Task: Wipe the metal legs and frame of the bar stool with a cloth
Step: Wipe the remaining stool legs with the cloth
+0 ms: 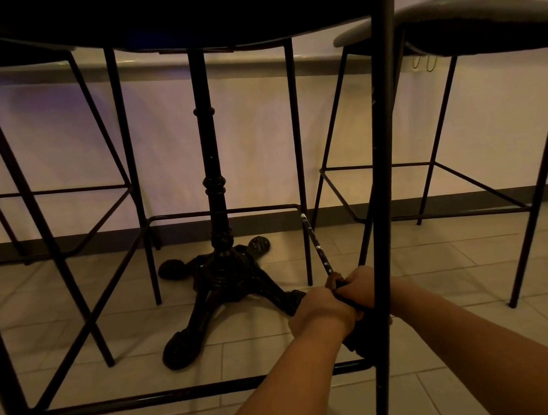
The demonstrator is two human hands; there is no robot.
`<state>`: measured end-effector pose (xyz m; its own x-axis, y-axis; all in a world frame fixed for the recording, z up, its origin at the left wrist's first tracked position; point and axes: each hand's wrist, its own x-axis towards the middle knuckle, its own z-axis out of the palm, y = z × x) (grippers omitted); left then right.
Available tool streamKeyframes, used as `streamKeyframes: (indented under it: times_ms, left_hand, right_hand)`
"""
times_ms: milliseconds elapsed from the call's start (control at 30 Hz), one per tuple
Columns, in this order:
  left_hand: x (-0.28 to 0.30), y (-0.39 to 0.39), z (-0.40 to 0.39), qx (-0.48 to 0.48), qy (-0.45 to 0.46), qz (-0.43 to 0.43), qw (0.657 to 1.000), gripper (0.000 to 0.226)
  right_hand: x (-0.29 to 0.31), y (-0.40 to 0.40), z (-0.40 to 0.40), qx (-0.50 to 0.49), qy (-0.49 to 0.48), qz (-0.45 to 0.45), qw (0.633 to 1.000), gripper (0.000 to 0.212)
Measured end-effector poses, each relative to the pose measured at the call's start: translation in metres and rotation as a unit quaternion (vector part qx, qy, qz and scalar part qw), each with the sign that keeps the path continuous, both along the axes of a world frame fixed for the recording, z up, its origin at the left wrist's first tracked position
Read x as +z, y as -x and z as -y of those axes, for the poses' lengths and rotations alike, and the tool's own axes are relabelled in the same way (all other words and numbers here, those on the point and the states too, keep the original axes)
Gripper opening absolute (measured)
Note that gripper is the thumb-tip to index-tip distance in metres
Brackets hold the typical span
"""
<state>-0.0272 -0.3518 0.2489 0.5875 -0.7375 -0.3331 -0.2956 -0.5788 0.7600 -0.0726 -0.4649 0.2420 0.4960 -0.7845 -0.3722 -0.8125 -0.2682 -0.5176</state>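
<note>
The bar stool's black metal frame fills the view: its near right leg (387, 172) runs top to bottom, the front footrest bar (157, 395) crosses low, and the right side bar (316, 243) slants away, with wet specks on it. My left hand (320, 312) and my right hand (362, 288) meet at the near end of that side bar, both closed around a dark cloth (362, 334) wrapped on the bar. The cloth hangs down behind the near right leg, which crosses in front of my right wrist.
A black cast-iron table pedestal (213, 180) with spread feet stands on the tiled floor (462, 263) behind the stool. Other stools (471, 28) stand at right and left. A pale wall with a dark skirting (403, 205) closes the back.
</note>
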Motion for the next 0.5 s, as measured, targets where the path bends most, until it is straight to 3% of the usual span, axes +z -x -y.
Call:
streamKeyframes:
  times_ms: [200, 333, 500]
  left_hand:
    - [0.000, -0.002, 0.007, -0.004, 0.013, 0.027, 1.000, 0.022]
    - [0.002, -0.001, 0.006, -0.004, 0.007, 0.050, 0.999, 0.018]
    - [0.003, 0.003, 0.006, 0.009, -0.008, 0.075, 0.997, 0.016]
  right_hand:
    - [-0.003, -0.007, 0.008, -0.012, 0.022, -0.009, 1.000, 0.031]
    - [-0.011, 0.001, 0.009, -0.033, -0.001, 0.075, 0.997, 0.028]
    - [-0.012, 0.000, 0.004, -0.055, -0.053, 0.074, 0.994, 0.024]
